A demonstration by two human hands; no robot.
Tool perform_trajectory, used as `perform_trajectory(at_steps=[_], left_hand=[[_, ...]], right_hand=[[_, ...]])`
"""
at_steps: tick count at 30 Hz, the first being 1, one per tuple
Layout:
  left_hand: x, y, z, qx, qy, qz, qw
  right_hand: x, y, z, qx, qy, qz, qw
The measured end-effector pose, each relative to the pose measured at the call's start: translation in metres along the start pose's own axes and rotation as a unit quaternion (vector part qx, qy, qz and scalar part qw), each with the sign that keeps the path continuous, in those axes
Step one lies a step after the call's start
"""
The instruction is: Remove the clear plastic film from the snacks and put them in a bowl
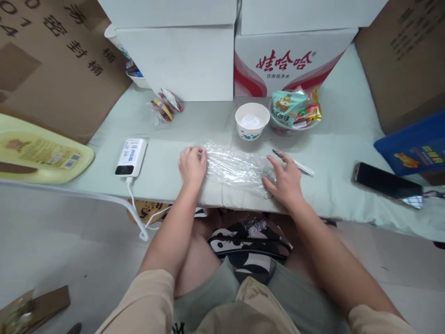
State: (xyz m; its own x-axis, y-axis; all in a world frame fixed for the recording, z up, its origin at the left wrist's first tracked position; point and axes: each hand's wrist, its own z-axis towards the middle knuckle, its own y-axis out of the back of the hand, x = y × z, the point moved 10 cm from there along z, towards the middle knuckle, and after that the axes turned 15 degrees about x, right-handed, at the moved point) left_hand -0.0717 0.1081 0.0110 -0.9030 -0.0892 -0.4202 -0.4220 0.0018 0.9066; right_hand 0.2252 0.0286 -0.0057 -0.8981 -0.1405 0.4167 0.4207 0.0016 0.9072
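Note:
A crumpled sheet of clear plastic wrap (235,167) lies on the pale green table surface (163,162) in front of me. My left hand (192,165) rests on its left end, fingers curled down on the film. My right hand (285,180) presses on its right end with fingers spread and flat. Just beyond the right hand lies a white pen-like tool (299,165). Behind the wrap stands a white paper bowl (252,121) with something pale inside.
A bowl of snack packets (295,110) sits right of the paper bowl. White boxes (187,60) and cardboard cartons (406,60) wall the back. A white power bank (131,157) with cable lies left, a phone (385,182) right, a yellow container (38,153) far left.

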Motion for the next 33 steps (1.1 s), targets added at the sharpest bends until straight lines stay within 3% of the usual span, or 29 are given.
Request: perform_trajectory(at_steps=[7, 10, 13, 16, 20, 22, 25, 30, 33], left_hand=[[-0.021, -0.024, 0.014, 0.072, -0.082, -0.011, 0.994], [-0.032, -0.026, 0.015, 0.078, -0.124, -0.041, 0.988], [-0.038, -0.022, 0.015, 0.055, -0.154, -0.067, 0.984], [-0.040, -0.019, 0.016, 0.038, -0.180, -0.105, 0.977], [-0.048, -0.015, 0.016, 0.041, -0.244, -0.178, 0.952], [-0.048, -0.008, 0.014, 0.024, -0.260, -0.205, 0.943], [-0.042, 0.005, 0.012, -0.020, -0.269, -0.233, 0.934], [-0.024, 0.012, 0.020, -0.057, -0.268, -0.278, 0.921], [-0.019, 0.009, 0.027, -0.060, -0.272, -0.286, 0.917]], right_hand=[[0.018, -0.017, -0.036, 0.082, 0.035, -0.060, 0.994], [0.020, 0.001, -0.054, 0.049, 0.034, -0.031, 0.998], [0.004, 0.024, -0.061, -0.010, -0.015, 0.053, 0.998], [-0.007, 0.024, -0.045, 0.010, -0.052, 0.079, 0.995], [0.011, 0.007, 0.004, 0.105, -0.002, 0.090, 0.990], [0.024, -0.005, 0.024, 0.186, 0.021, 0.131, 0.974], [0.039, -0.014, 0.031, 0.281, 0.027, 0.260, 0.923], [0.033, -0.025, 0.007, 0.319, -0.076, 0.456, 0.828], [0.031, -0.037, -0.009, 0.334, -0.106, 0.462, 0.815]])
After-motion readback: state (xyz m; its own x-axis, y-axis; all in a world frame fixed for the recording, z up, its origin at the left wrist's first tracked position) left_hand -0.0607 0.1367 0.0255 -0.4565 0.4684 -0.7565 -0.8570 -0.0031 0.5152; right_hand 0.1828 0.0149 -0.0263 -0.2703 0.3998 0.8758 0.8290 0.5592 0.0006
